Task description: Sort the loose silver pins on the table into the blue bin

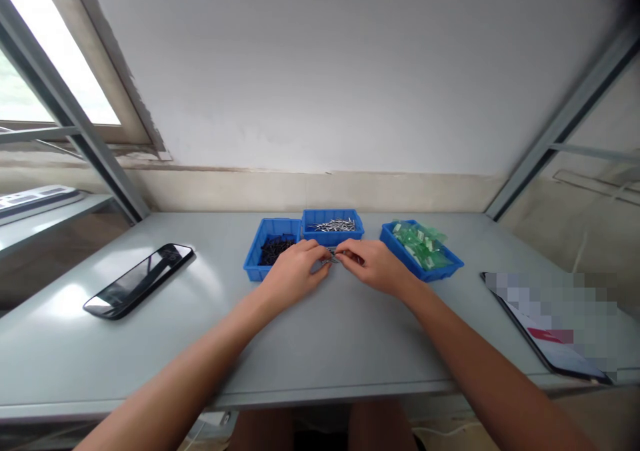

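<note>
My left hand (296, 269) and my right hand (376, 264) meet over the grey table (320, 344), just in front of the bins. Their fingertips pinch a small metal part (334, 257) between them; its exact shape is too small to tell. Right behind them stands a blue bin of metal pins (333, 226). To its left is a blue bin of small black parts (271, 247), which my left hand partly overlaps. A blue bin of green and white plastic pieces (421, 249) sits right of my right hand.
A black phone (140, 279) lies face up on the table's left side. A tablet or clipboard (547, 331) lies at the right edge. A white wall rises behind the table, with metal frame posts at both sides. My knees show below the front edge.
</note>
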